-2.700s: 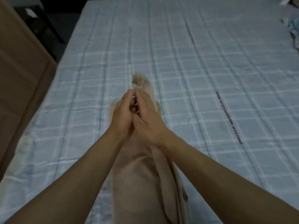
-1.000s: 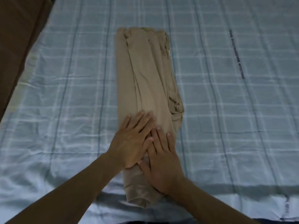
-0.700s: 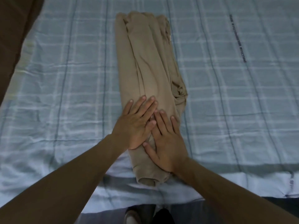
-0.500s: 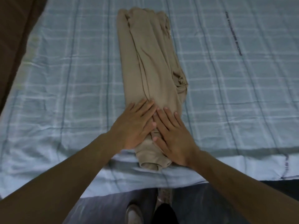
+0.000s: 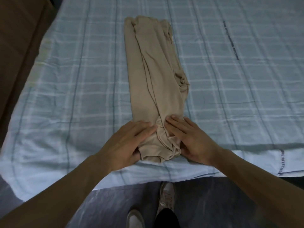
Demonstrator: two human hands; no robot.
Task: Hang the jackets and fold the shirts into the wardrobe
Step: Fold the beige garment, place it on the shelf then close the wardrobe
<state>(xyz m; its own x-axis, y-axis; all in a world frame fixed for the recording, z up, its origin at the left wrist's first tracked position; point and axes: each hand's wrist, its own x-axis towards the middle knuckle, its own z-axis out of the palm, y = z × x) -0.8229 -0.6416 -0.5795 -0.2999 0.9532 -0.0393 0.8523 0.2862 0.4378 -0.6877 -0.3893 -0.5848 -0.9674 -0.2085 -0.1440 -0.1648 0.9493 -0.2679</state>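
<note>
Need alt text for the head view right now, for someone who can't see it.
Both hands, left hand and right hand, rest flat on the near end of a tan shirt folded into a long strip on a blue plaid bedsheet.

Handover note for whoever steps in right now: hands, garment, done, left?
Left hand: flat on the near left edge of the tan shirt, thumb at its side; not clearly gripping.
Right hand: fingers flat on the near right edge, pressing.
Shirt: folded into a long narrow strip on the checked bedsheet, near end bunched at the bed's edge between the hands.
Done: lengthwise fold.
Left: fold the strip across its length, put it in the wardrobe, which is not clearly in view; no other garments show.
</note>
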